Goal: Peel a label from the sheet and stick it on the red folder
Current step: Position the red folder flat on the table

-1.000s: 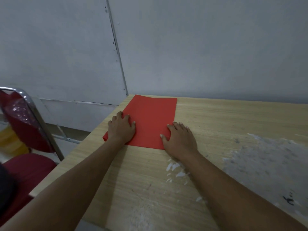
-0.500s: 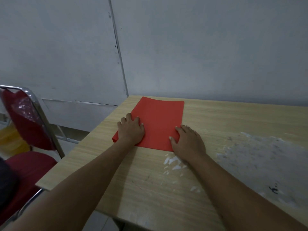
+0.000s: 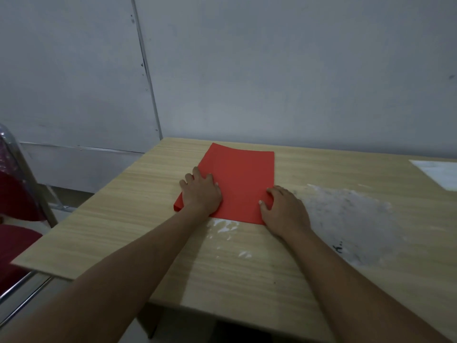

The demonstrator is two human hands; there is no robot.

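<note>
Head view, the only one. Red folder (image 3: 243,179) lies flat on the bench (image 3: 118,219), toward the far left corner, its long side running away from the person. No label shows on its cover.

Left hand (image 3: 201,191) lies palm down on the folder's near left part. Its fingers are spread and nearly straight, pressing on the cover and gripping nothing. Right hand (image 3: 284,209) sits at the near right corner with fingers arched, thumb and fingertips resting on the cover. It seems to hold nothing, though whether a finger is hooked under the edge cannot be told.

White sheet (image 3: 437,173) lies at the far right of the bench, cut off by the frame edge and well apart from both hands. It is probably the label sheet, but no labels can be made out on it. A rough whitish patch (image 3: 346,214) scars the bench just right of the folder. A red chair (image 3: 17,194) stands off to the left.

Judged stage: folder being set in place, peeling not yet begun.

Risks from here:
- Reaching for the sheet takes a hand off the folder, and on smooth laminate a brush of the arm could skew it.
- The folder's far edge looks slightly bowed, so a label pressed there could wrinkle.
- A peeled label dragged across the scarred patch could pick up grit or catch.
- A thin label may curl onto itself or land crooked.
</note>
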